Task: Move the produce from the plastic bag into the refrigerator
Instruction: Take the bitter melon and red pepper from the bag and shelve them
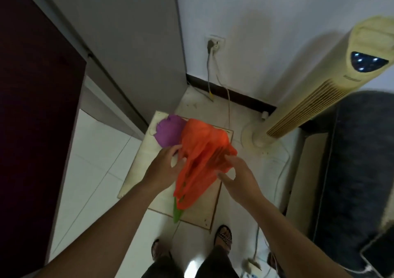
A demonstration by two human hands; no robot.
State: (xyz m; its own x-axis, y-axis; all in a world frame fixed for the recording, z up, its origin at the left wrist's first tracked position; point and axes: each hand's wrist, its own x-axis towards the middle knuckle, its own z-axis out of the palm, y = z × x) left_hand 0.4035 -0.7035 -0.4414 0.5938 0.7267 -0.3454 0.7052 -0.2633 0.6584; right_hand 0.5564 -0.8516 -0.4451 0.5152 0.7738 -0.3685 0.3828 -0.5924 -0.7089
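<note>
While the person stands over a low wooden desk (136, 171) on the white tiled floor (96, 160), both hands meet at an orange plastic bag (200, 149) held just above it. The left hand (164, 169) pinches the bag's left edge between thumb and fingers, closed narrow around the film. The right hand (236, 177) curls its thumb and fingers onto the bag's right edge, also narrow, though motion blur softens the exact grip. The bag hangs crumpled between the 2 hands, stretching from the far side of the desk toward the person.

A green item (176, 213), pointed at its tip, pokes out from under the bag's near end, close to the desk's near edge. A purple item (168, 132), rounded, lies at the desk's far left corner, right beside the bag; whether they touch cannot be told.

The refrigerator (128, 43) stands to the left, gray on its side, with a dark maroon panel (32, 107) nearer the camera; whether its door is open cannot be told.

On the right, a cream tower fan (319, 98) stands on the floor by the white wall, next to a dark sofa (358, 160). A plug sits in the wall socket (215, 43), its cord trailing down to the floor. Sandalled feet (223, 235) show just short of the desk's near edge.
</note>
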